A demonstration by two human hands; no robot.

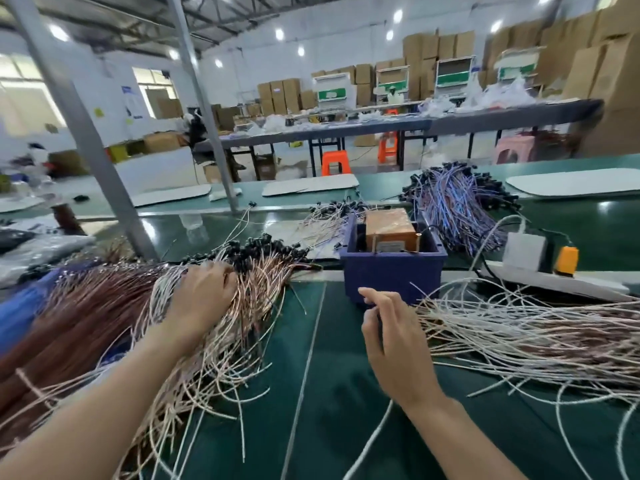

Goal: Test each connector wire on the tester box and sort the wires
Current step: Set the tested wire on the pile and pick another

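Your left hand (pixel 204 292) grips the wire pile (pixel 114 317). Your right hand (pixel 393 337) curls before the blue bin (pixel 391 275); hold unclear.

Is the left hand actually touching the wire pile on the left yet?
Touching. The head view shows the left hand lying on the wire pile, its fingers curled down into the strands beside the black connectors.

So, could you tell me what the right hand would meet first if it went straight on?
The right hand would probably meet the front wall of the blue bin just ahead, though depth is unclear.
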